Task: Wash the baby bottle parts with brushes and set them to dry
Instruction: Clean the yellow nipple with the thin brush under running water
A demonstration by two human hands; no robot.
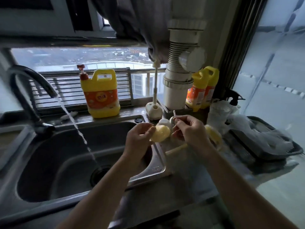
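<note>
My left hand holds a pale yellow bottle part over the right edge of the steel sink. My right hand pinches a thin small brush, its tip pointing up beside a white part behind the yellow one. Another yellow bottle piece lies on the counter, partly hidden by my right hand. A cream handle pokes out below that hand. Water streams from the dark tap into the basin.
A yellow detergent jug stands on the sill behind the sink, two more yellow bottles by a white drain pipe. A white brush stand holds a tall brush. A dark tray with plastic wrap sits on the right.
</note>
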